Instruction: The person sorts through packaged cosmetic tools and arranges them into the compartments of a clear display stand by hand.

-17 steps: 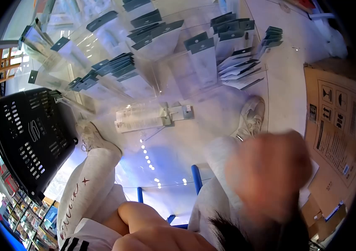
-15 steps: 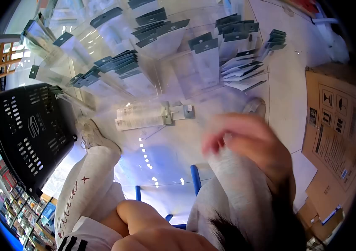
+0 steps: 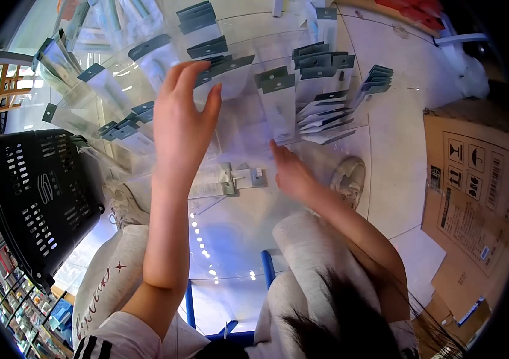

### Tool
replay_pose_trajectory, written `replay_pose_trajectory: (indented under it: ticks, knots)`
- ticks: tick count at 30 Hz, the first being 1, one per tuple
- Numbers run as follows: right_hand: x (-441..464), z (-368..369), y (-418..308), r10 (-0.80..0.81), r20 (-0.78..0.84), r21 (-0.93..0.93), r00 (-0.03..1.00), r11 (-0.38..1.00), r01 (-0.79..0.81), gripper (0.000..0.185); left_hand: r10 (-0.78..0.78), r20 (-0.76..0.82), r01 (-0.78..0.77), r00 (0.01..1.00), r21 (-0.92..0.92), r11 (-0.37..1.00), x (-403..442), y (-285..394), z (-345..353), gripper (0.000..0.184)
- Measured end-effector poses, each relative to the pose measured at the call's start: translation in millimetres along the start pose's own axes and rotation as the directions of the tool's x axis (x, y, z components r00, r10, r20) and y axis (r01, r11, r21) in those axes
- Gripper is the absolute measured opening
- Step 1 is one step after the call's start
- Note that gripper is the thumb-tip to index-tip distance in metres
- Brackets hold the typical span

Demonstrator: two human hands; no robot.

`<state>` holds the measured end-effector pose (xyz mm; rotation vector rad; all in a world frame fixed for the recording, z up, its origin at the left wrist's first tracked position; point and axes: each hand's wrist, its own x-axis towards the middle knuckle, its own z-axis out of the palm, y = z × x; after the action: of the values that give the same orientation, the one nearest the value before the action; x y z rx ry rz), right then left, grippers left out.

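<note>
My left hand (image 3: 184, 110) reaches over the clear plastic bin (image 3: 233, 128), fingers stretched forward and thumb apart, with nothing seen in it. Its fingertips are beside a row of clear packets with dark header cards (image 3: 226, 67); whether they touch is unclear. My right hand (image 3: 293, 172) is by the bin's near side, index finger extended toward the bottom of a flat packet with a dark header (image 3: 279, 106). Its other fingers are partly hidden, and I see nothing held. Between my forearms, a few packets (image 3: 230, 179) lie on the floor, partly covered by my left arm.
A black perforated basket (image 3: 45, 191) stands at left, a printed cardboard box (image 3: 467, 191) at right. More header-card packets (image 3: 323, 63) fill the bin's compartments. My shoes (image 3: 348, 178) flank the floor packets, and blue stool legs (image 3: 267, 267) show below.
My left hand has come up from near my lap to the packets in the bin. My right hand has moved from above my knee toward the bin's near side. The view has shifted slightly.
</note>
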<state>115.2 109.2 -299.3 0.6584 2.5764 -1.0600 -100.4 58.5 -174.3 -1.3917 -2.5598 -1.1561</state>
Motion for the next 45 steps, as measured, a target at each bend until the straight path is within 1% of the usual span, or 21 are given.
replay_pose_trajectory:
  ticks: [2, 5, 6, 9, 11, 12, 14, 16, 17, 18, 20, 21, 24, 25, 28, 31, 35, 36, 40, 43, 45]
  knots:
    - [1.4, 0.6, -5.8, 0.016, 0.006, 0.016, 1.000, 1.000, -0.016, 0.068, -0.130, 0.102, 0.126, 0.986, 0.051, 0.991, 0.6, -4.6, 14.8, 0.026]
    - [1.7, 0.8, -13.6, 0.005, 0.009, 0.023, 1.000, 1.000, -0.005, 0.068, 0.016, 0.149, -0.047, 0.989, 0.202, 0.978, -2.6, -13.4, 26.8, 0.018]
    - [2.0, 0.2, -14.5, -0.006, 0.008, 0.018, 1.000, 1.000, 0.006, 0.068, -0.029, 0.147, 0.001, 0.989, 0.190, 0.982, -3.5, -12.2, 29.5, 0.013]
    - [-4.5, -10.1, -21.5, -0.010, -0.008, 0.058, 1.000, 0.998, 0.010, 0.054, -0.032, -0.017, 0.034, 0.999, 0.129, 0.991, -0.3, -11.0, 22.5, 0.013]
    - [-8.0, -19.5, -27.1, -0.086, -0.078, 0.332, 0.993, 0.937, 0.108, 0.044, 0.077, -0.169, -0.065, 0.983, 0.078, 0.995, 9.4, -9.5, 0.1, 0.016]
    - [-9.6, -25.9, -31.8, -0.119, -0.122, 0.459, 0.985, 0.874, 0.163, 0.039, -0.003, -0.193, -0.002, 0.981, -0.028, 1.000, 15.2, 1.7, -18.4, 0.013]
    - [-20.4, -52.2, -47.2, -0.240, -0.434, 0.357, 0.869, 0.839, 0.410, 0.033, -0.003, -0.221, -0.004, 0.975, -0.030, 1.000, 22.4, 24.9, -53.8, 0.010]
    - [-25.6, -84.9, -66.7, -0.386, -0.714, 0.022, 0.584, 0.821, 0.570, 0.042, -0.197, -0.106, 0.185, 0.975, -0.109, 0.977, 25.6, 41.2, -82.7, 0.013]
    - [-23.8, -100.7, -76.1, -0.371, -0.774, -0.045, 0.513, 0.840, 0.540, 0.043, -0.241, -0.013, 0.240, 0.970, -0.053, 0.969, 25.6, 42.7, -92.5, 0.014]
    - [-20.1, -114.6, -85.7, -0.355, -0.827, -0.104, 0.437, 0.860, 0.500, 0.044, -0.309, 0.084, 0.320, 0.947, -0.217, 0.922, 23.9, 48.8, -91.4, 0.018]
    - [-15.7, -115.5, -100.1, -0.188, -0.863, 0.056, 0.468, 0.886, 0.460, 0.046, -0.335, 0.284, 0.416, 0.898, -0.305, 0.857, 17.4, 50.9, -81.8, 0.020]
    - [-15.0, -107.0, -109.3, -0.040, -0.815, 0.270, 0.579, 0.857, 0.439, 0.047, -0.328, 0.364, 0.458, 0.872, -0.369, 0.809, 13.3, 53.9, -73.0, 0.021]
    - [-25.8, -85.8, -100.3, 0.141, -0.517, 0.711, 0.845, 0.621, 0.331, 0.045, -0.371, 0.390, 0.538, 0.843, -0.619, 0.572, -3.8, 46.0, -35.6, 0.022]
    - [-30.2, -81.6, -95.3, 0.135, -0.400, 0.807, 0.906, 0.521, 0.278, 0.044, -0.353, 0.536, 0.632, 0.767, -0.728, 0.267, -15.6, 35.8, -21.7, 0.032]
    - [-41.0, -80.9, -88.9, 0.133, -0.175, 0.946, 0.976, 0.298, 0.129, 0.037, -0.179, 0.785, 0.744, 0.594, -0.620, -0.248, -75.0, 16.8, 22.2, 0.050]
    - [-39.3, -67.5, -69.8, 0.272, -0.070, 0.950, 0.960, 0.313, -0.019, 0.035, 0.013, 0.830, 0.688, 0.558, -0.453, -0.567, -105.9, 51.4, 34.4, 0.058]
    - [-42.2, -55.0, -58.6, 0.307, -0.334, 0.674, 0.891, 0.738, -0.002, 0.028, -0.295, 0.883, 0.697, 0.366, -0.470, -0.541, -133.1, 49.0, 41.4, 0.056]
    - [-42.1, -54.6, -52.0, 0.269, -0.349, 0.584, 0.898, 0.812, -0.016, 0.025, -0.298, 0.868, 0.648, 0.397, -0.495, -0.579, -135.7, 41.4, 43.1, 0.051]
    - [-49.1, -73.3, -42.8, 0.203, -0.304, 0.522, 0.931, 0.853, -0.015, 0.021, -0.340, 0.728, 0.599, 0.596, -0.684, -0.415, -122.3, 17.5, 45.7, 0.047]
    - [-49.9, -53.4, -35.9, 0.218, -0.323, 0.744, 0.921, 0.660, 0.105, 0.021, -0.436, 0.727, 0.731, 0.531, -0.653, -0.199, -111.6, 9.5, 39.8, 0.048]
    - [-46.2, -44.7, -49.0, 0.155, -0.290, 0.654, 0.944, 0.753, 0.077, 0.024, -0.487, 0.688, 0.708, 0.538, -0.682, -0.183, -120.3, 4.6, 47.7, 0.048]
